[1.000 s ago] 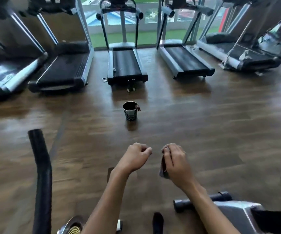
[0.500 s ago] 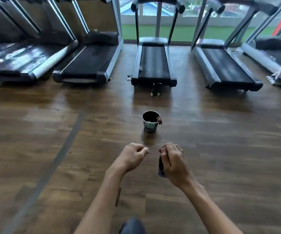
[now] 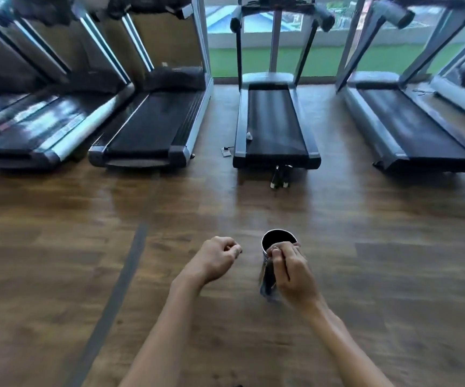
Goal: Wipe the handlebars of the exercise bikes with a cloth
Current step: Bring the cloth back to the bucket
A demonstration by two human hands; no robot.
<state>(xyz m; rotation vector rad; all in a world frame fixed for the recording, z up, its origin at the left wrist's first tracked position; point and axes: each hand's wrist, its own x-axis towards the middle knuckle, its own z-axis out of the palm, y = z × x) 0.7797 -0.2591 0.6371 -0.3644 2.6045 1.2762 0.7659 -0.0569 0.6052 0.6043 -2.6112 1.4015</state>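
Observation:
My right hand [image 3: 292,272] grips a dark cloth [image 3: 267,280] that hangs down below its curled fingers. Just beyond that hand a small dark-mouthed cup [image 3: 277,239] stands on the wooden floor, partly covered by my fingers. My left hand [image 3: 216,258] is curled into a loose fist to the left of the cup and holds nothing. No exercise bike or handlebar is in view.
Several treadmills stand in a row ahead, the nearest straight in front [image 3: 274,127], with others to the left [image 3: 147,135] and right [image 3: 415,135]. A small dark object [image 3: 280,177] lies behind the middle treadmill. A dark strip [image 3: 119,280] runs across the floor at the left.
I have moved forward towards the cup, which now sits right at my right hand. The bike parts seen at the bottom a second ago have left the view.

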